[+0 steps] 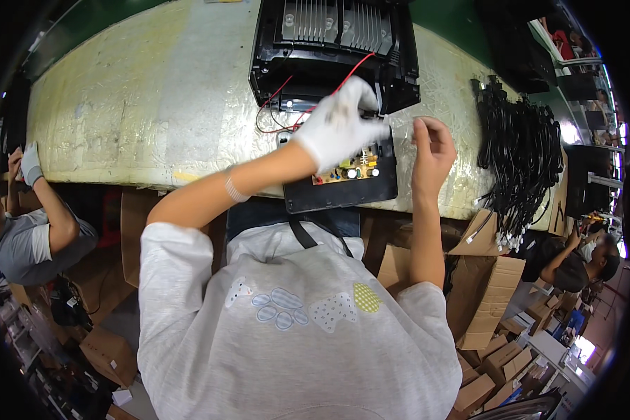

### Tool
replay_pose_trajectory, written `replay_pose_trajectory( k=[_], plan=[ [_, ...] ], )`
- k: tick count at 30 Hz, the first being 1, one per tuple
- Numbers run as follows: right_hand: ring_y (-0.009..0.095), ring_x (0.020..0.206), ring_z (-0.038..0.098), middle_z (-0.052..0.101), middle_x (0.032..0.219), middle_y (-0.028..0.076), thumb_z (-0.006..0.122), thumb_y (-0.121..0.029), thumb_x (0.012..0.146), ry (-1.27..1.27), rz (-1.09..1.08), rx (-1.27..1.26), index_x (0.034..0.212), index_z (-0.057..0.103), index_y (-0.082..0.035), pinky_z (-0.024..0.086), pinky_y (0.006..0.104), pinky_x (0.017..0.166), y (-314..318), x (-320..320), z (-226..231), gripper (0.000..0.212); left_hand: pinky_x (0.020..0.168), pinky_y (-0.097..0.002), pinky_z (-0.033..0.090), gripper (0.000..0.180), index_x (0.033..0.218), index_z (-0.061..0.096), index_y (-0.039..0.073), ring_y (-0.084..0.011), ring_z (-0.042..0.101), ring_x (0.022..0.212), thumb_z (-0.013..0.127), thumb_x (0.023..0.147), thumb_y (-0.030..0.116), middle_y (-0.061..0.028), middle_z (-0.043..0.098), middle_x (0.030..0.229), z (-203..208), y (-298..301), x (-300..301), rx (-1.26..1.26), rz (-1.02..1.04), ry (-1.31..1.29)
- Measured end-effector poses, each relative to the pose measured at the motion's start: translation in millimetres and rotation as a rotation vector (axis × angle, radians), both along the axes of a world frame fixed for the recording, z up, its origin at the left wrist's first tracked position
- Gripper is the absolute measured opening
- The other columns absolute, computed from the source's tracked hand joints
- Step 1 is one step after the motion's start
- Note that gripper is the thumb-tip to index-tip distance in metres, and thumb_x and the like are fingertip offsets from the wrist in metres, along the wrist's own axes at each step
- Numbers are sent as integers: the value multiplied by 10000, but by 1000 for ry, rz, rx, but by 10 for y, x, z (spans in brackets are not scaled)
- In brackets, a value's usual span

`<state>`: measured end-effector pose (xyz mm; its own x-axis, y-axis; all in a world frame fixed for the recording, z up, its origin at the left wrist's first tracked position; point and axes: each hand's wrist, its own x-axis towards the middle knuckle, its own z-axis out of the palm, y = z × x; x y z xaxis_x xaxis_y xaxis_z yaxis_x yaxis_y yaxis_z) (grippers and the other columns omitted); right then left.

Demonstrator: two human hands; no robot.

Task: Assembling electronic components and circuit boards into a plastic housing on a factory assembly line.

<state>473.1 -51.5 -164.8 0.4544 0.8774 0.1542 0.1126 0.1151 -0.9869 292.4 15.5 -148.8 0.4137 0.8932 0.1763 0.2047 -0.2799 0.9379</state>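
Note:
My left hand (343, 120), in a white glove, reaches over a circuit board (350, 173) on a flat black panel (343, 197). Its fingers are smeared by motion, and any grip is unclear. Red wires (355, 73) run behind and beside this hand to a black housing (266, 78) with silver heat-sink fins (337, 24). Just right of the panel, my bare right hand (434, 150) is raised, its fingers curled together. Whatever they may hold is too small or hidden. The glove covers part of the board and the wires.
A bundle of black cables (514, 140) lies on the right of the film-covered table (154, 105). Open cardboard boxes (483, 301) stand below the table's right edge. Other people work at the far left (38, 224) and far right (574, 262).

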Motion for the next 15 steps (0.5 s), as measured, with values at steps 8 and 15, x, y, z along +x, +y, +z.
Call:
replay_pose_trajectory(
  k=[8, 15],
  plan=[
    [195, 763, 587, 631, 920, 116, 663, 32, 847, -862, 338, 379, 932, 642, 16, 469, 276, 705, -100, -166, 455, 89, 777, -375, 480, 308, 962, 585, 36, -233, 538, 833, 596, 688, 176, -47, 527, 789, -354, -801, -1236, 872, -460, 492],
    [255, 916, 604, 626, 943, 72, 635, -17, 723, -1555, 916, 282, 1228, 634, -174, 478, 366, 767, 662, -971, 884, 529, 818, -424, 522, 213, 821, 643, 113, -162, 557, 739, 656, 621, 183, 9, 496, 691, 149, -1025, -1103, 978, -377, 319]
  ],
)
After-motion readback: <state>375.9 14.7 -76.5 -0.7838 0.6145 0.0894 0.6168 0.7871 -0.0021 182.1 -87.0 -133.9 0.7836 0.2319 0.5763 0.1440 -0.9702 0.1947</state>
